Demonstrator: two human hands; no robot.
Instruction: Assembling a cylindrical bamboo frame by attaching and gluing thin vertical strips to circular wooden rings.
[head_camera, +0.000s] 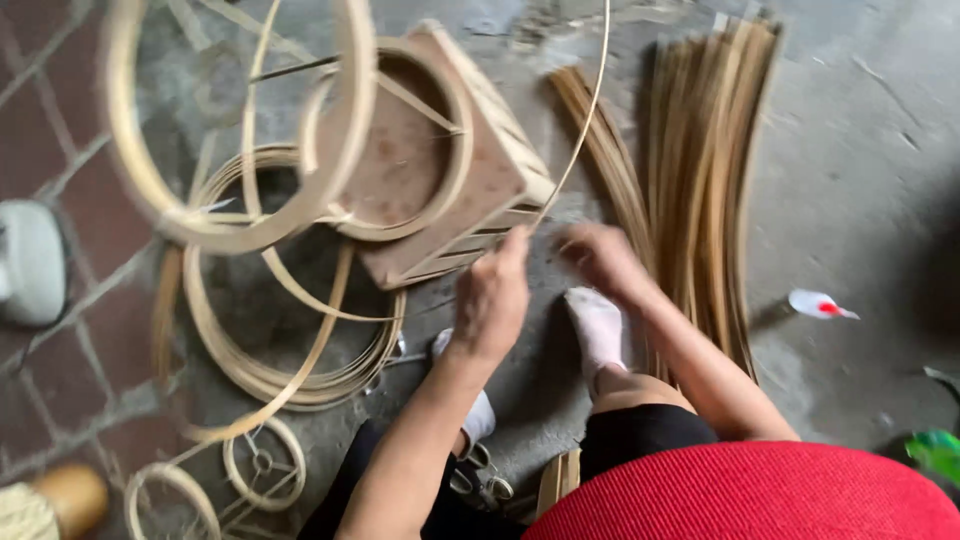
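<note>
My left hand (492, 298) pinches a long thin bamboo strip (585, 110) that curves up and away toward the top of the view. My right hand (603, 258), blurred, is close beside it, fingers curled near the same strip; whether it grips it is unclear. The strip leads into a loose frame of bamboo hoops (240, 190) raised at the upper left. A bundle of flat bamboo strips (700, 170) lies on the floor just right of my right hand. My white-socked foot (598, 325) rests below the hands.
A small wooden stool (470, 160) lies tipped under the hoops. Coiled bamboo rings (290, 340) lie on the concrete floor, smaller wire rings (262, 462) at lower left. Scissors (480, 480) sit by my knee. A white and red object (818, 304) lies at right.
</note>
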